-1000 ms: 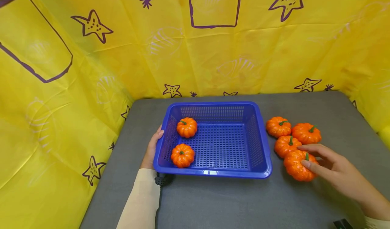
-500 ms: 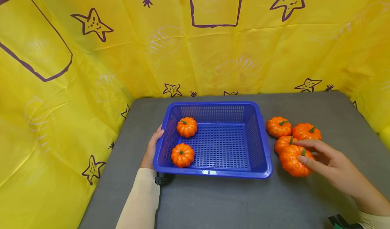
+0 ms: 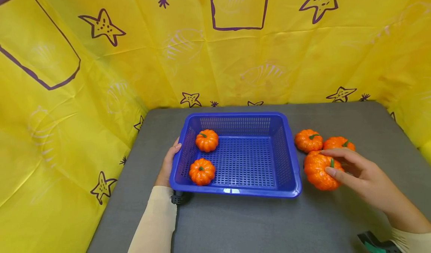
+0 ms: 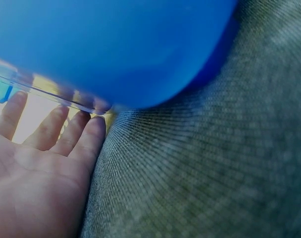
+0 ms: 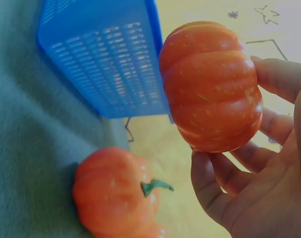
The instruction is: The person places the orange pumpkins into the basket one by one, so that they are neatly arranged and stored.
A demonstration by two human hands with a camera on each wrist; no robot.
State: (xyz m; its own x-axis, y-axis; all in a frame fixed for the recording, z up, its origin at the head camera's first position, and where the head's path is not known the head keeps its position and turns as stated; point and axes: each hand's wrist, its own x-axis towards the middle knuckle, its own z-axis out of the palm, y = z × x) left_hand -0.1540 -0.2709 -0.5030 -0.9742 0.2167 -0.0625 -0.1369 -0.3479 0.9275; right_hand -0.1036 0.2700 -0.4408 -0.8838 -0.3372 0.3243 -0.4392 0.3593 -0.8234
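A blue plastic basket (image 3: 235, 191) with perforated walls sits mid-table, with two small orange toy pumpkins (image 3: 207, 140) at its left end. My left hand (image 3: 166, 167) holds the basket's left side, thumb at the rim; in the left wrist view its fingers (image 4: 88, 139) reach up to the basket's side. To the right of the basket, my right hand (image 3: 373, 183) grips a larger orange pumpkin (image 3: 320, 172) with a green stem, thumb in front and fingers behind. The right wrist view shows this pumpkin (image 5: 212, 89) raised at the fingertips, above another pumpkin (image 5: 111, 193).
Just beyond the held pumpkin, two more pumpkins, one nearer the basket (image 3: 308, 140) and one farther right (image 3: 336, 143), lie on the grey tabletop (image 3: 235, 226). A yellow cloth (image 3: 229, 66) with starfish drawings hangs behind and at the sides.
My right hand has lifted its pumpkin and carried it slightly left and away from me; it now covers the small pumpkin behind it. The left hand and basket have stayed put.
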